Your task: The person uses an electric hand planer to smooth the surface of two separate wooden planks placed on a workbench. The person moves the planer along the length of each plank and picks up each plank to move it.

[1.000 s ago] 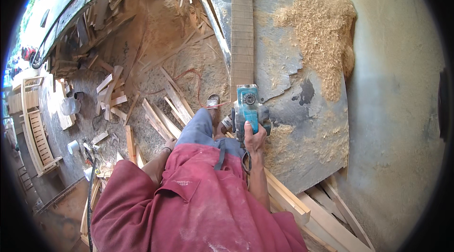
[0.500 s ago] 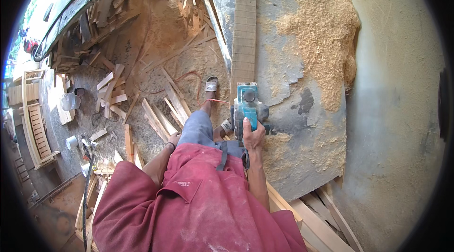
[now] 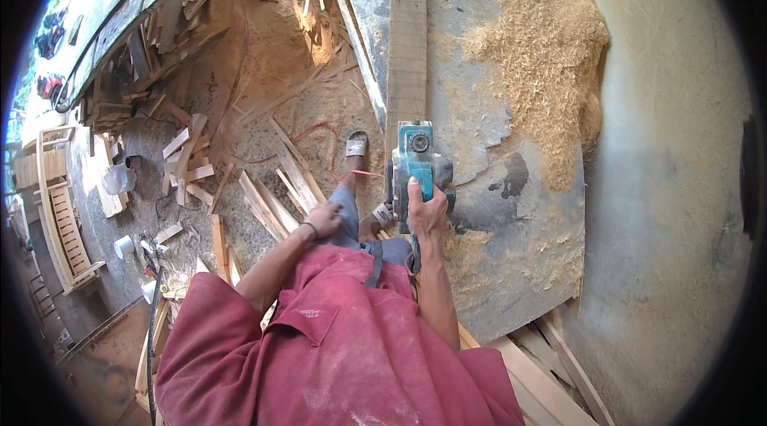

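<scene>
The big grey worktop (image 3: 511, 210) fills the centre and right of the frame, with a thick heap of sawdust (image 3: 543, 58) in the upper right. A long wooden plank (image 3: 407, 42) runs up it from the centre to the top edge. Offcuts (image 3: 272, 186) are scattered all over the dusty floor (image 3: 264, 90) to the left. The teal electric planer (image 3: 417, 166) sits on the near end of the plank, dead centre. Right hand (image 3: 426, 209) is wrapped tight round its handle. Left hand (image 3: 323, 220) rests loosely curled on the thigh, holding nothing.
</scene>
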### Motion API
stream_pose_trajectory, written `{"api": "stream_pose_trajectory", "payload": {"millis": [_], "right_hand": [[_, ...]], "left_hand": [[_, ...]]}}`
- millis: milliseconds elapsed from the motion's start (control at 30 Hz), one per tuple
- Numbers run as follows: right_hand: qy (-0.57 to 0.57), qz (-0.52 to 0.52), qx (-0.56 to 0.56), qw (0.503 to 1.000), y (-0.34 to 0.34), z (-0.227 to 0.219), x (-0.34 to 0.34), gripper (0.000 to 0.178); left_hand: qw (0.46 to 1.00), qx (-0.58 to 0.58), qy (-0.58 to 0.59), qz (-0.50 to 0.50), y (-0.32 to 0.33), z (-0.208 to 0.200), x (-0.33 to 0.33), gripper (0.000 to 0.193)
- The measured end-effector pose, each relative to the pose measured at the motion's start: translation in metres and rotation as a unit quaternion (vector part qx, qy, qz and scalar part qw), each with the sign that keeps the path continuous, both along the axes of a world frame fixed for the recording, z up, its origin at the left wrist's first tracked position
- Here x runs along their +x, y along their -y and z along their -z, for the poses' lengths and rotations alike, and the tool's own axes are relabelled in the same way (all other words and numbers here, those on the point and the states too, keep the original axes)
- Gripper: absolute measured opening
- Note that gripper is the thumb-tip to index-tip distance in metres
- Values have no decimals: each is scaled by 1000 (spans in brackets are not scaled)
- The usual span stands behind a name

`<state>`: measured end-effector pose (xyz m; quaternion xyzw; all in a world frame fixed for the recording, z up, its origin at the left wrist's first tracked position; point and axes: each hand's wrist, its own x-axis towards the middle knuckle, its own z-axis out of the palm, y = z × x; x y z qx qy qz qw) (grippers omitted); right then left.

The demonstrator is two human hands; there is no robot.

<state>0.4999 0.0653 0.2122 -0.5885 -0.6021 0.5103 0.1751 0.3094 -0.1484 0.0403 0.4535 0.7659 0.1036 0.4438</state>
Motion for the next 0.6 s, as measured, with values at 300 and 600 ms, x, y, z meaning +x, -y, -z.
{"api": "stream_pose_trajectory", "payload": {"millis": [300, 600], "right_hand": [[21, 13, -4, 1000, -41, 9, -27, 54], [10, 10, -3, 1000, -82, 5, -59, 55]], "left_hand": [[962, 9, 162, 220, -58, 3, 128, 91], [940, 49, 240, 237, -69, -7, 148, 54]]}}
